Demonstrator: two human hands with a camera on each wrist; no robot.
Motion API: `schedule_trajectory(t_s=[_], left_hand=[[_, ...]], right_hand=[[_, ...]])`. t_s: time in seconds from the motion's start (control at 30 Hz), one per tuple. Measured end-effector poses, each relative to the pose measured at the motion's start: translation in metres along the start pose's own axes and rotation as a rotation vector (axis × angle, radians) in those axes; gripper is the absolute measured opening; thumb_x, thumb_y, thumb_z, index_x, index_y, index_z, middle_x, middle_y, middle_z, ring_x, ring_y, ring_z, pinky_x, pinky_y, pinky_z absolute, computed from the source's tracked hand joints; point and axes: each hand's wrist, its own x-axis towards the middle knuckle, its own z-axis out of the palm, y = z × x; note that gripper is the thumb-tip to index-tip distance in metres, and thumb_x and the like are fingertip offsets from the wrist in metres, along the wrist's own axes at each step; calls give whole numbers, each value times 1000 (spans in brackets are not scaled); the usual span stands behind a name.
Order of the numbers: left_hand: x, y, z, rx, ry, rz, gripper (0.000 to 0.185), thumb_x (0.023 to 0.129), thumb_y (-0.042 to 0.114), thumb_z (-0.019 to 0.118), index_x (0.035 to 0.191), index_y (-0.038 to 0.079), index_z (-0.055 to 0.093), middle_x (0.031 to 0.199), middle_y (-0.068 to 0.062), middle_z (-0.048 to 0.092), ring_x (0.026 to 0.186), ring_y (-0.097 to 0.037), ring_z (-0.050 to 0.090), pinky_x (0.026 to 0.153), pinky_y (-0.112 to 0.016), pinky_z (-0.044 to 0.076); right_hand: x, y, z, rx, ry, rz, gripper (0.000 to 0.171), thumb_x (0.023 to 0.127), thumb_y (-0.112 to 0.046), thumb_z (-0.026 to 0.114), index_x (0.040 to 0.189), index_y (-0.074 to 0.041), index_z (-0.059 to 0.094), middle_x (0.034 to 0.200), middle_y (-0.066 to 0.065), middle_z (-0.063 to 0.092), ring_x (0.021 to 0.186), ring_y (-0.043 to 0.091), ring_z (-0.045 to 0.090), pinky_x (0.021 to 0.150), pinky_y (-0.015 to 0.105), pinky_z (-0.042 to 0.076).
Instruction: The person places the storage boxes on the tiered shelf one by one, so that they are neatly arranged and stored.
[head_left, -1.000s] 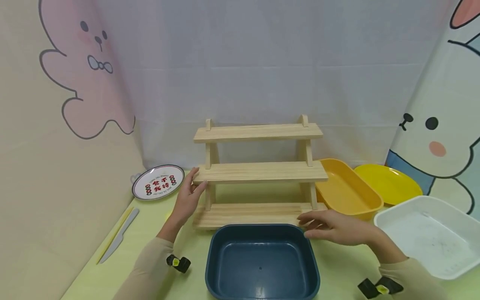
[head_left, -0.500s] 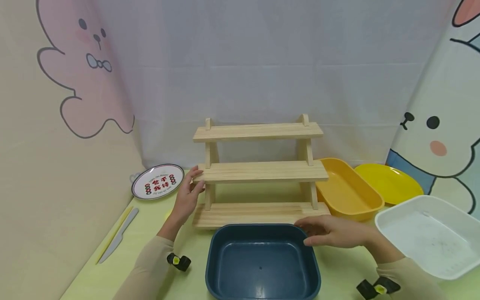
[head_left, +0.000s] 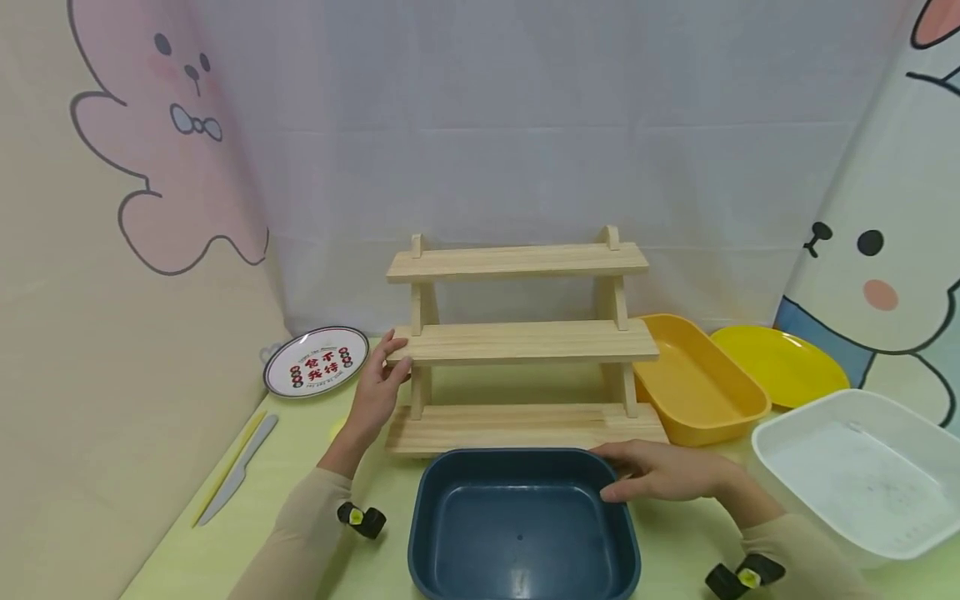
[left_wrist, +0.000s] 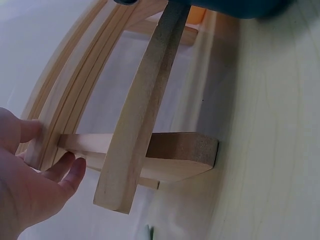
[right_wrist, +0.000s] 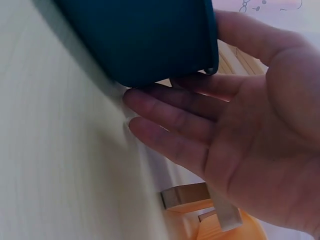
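Observation:
A three-tier wooden display shelf stands against the back curtain. My left hand grips the left end of its middle board, and in the left wrist view the thumb and fingers of the left hand lie on opposite sides of the board. In front of the shelf sits a dark blue plastic basin with nothing in it. My right hand holds the basin's far right corner. In the right wrist view, the right hand's fingers reach behind the basin wall, with the thumb at its rim.
At left lie a knife and a thin yellow stick, with a printed oval plate behind them. On the right are an orange tray, a yellow plate and a white basin.
My right hand has moved slightly down and left, from in front of the bottom board to the basin's far right corner. The left hand stays at the middle board.

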Motion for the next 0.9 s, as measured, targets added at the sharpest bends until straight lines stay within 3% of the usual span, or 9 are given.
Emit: schedule_trajectory(t_s=[0.2,0.43,0.63,0.77,0.9], left_hand=[[1,4,-1,-31,-16,-25,42,106,12,50,144,-3,43,166,-2,12,117,-36,52,105,-45,46],[-9,30,2,-5,-18,-38,40,106,7,49,142,-10,42,166,-10,13,112,-42,51,101,-38,49],[-12,32,2,2,-25,-41,41,106,7,49,142,-10,42,166,-8,15,114,-41,52,104,-42,47],[-11,32,1,3,-27,-42,41,106,8,49,143,-8,42,166,-6,15,112,-41,53,103,-41,48],[-10,32,1,11,-27,-42,41,106,7,49,143,-8,42,165,-7,15,111,-42,53,100,-36,50]], right_hand=[[4,4,5,54,-8,-39,42,102,-30,59,142,-19,53,136,-5,58,121,17,53,101,28,45],[14,10,17,161,6,-130,45,103,-22,58,147,-14,48,141,1,55,126,18,51,103,24,43],[24,13,31,234,59,-220,45,103,-15,57,147,-5,47,139,11,58,123,27,55,102,24,45],[28,11,38,277,95,-256,49,103,-10,56,149,-2,41,144,17,52,128,33,50,104,23,43],[32,12,45,307,150,-307,55,101,-3,55,153,-5,38,153,20,40,138,14,40,109,19,34]])
